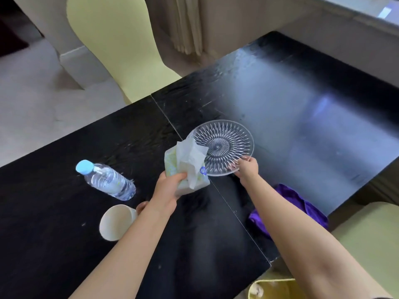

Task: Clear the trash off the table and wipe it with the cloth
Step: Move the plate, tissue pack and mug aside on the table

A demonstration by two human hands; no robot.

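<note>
My left hand (pixel 167 188) grips a soft tissue pack (pixel 183 167) with a white tissue sticking out of its top, held just above the black table (pixel 64 223). My right hand (pixel 248 169) pinches the near rim of a clear cut-glass plate (pixel 224 147), which is tilted and lifted over the table's middle seam. A purple cloth (pixel 302 208) lies crumpled at the table's near right edge, partly hidden behind my right forearm.
A water bottle (pixel 108 180) with a light blue cap lies on its side at the left. A white paper cup (pixel 116 221) lies tipped beside my left forearm. Pale yellow chairs (pixel 112 39) stand at the far side and near right. A yellow-lined bin (pixel 272 288) sits below the near edge.
</note>
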